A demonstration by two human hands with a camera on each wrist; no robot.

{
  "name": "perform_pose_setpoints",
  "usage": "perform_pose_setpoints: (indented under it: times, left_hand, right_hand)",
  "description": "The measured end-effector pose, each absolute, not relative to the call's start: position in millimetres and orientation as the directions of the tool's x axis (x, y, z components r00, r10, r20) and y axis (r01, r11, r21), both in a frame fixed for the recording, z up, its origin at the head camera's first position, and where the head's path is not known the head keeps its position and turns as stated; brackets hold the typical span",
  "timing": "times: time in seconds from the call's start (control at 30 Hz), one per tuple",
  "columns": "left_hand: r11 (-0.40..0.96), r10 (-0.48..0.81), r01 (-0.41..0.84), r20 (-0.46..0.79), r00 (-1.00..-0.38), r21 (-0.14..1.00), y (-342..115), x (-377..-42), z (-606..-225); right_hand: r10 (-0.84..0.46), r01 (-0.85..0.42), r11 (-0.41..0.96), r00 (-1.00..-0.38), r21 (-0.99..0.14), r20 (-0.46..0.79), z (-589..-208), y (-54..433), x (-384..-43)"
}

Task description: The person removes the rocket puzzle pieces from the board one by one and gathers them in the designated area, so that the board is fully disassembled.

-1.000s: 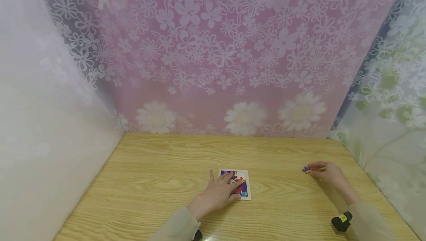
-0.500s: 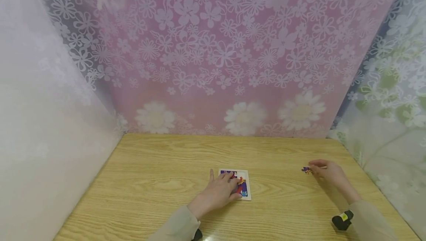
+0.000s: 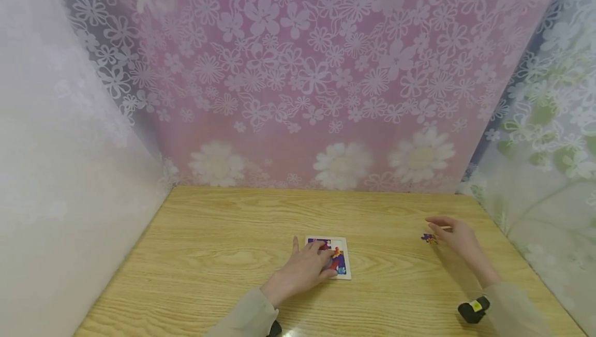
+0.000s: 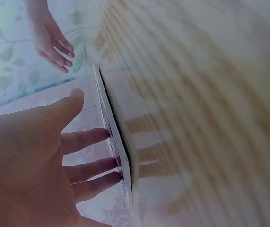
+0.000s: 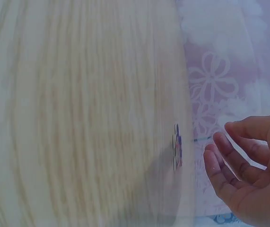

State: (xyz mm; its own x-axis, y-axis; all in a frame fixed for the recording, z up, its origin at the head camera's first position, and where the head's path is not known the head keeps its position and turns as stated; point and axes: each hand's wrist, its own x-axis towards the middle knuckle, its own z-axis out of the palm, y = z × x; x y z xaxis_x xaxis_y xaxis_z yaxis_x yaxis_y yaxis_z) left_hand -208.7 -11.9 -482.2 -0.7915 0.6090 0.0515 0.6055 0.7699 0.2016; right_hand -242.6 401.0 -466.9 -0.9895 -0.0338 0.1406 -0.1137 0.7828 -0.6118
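Note:
A small jigsaw puzzle (image 3: pixel 342 263) in a white frame lies at the middle of the table, printed in purple, red and orange. A bare white patch shows near its upper right corner. My left hand (image 3: pixel 302 267) rests on it with fingers spread, hiding much of the picture; in the left wrist view the fingertips (image 4: pixel 112 177) touch its face. Loose purple-and-orange puzzle pieces (image 3: pixel 429 238) lie on the table at the right. Just above them hovers my right hand (image 3: pixel 458 236), holding nothing. The right wrist view shows the pieces (image 5: pixel 177 149) apart from the loosely bent fingers.
The wood-grain table (image 3: pixel 223 238) is bounded by a pink flowered curtain (image 3: pixel 298 93) at the back. A pale sheet (image 3: pixel 70 145) hangs at the left, a leaf-patterned one (image 3: pixel 549 145) at the right. A black wrist device (image 3: pixel 473 309) sits at the right sleeve.
My right fingers have let go of the puzzle pieces and lifted slightly up off them. The left hand stays on the puzzle, its fingers drawn in a little.

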Motion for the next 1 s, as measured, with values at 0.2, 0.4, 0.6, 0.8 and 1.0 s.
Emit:
perform_pose_setpoints:
  times: [0.2, 0.4, 0.6, 0.8, 1.0]
  left_hand:
    - [0.768, 0.607, 0.601, 0.047, -0.793, 0.221, -13.3, -210.2, -484.4]
    - [0.769, 0.605, 0.594, 0.031, -0.796, 0.236, -19.6, -207.9, -481.3]
    - [0.798, 0.578, 0.559, -0.023, -0.816, 0.226, -30.1, -203.5, -475.5]
    - [0.797, 0.579, 0.554, -0.047, -0.814, 0.242, -37.4, -200.1, -474.3]
    - [0.781, 0.605, 0.583, -0.036, -0.796, 0.225, -39.7, -196.2, -475.4]
  right_hand:
    - [-0.057, -0.152, 0.758, -0.984, -0.634, 0.167, -461.2, 381.1, -243.3]
    - [-0.081, -0.187, 0.715, -0.979, -0.673, 0.186, -458.6, 360.4, -246.8]
    - [-0.114, -0.222, 0.680, -0.974, -0.698, 0.198, -458.1, 338.0, -251.4]
    - [-0.139, -0.228, 0.654, -0.973, -0.722, 0.181, -461.1, 316.8, -256.3]
    - [-0.150, -0.250, 0.654, -0.968, -0.714, 0.202, -465.5, 295.6, -261.1]
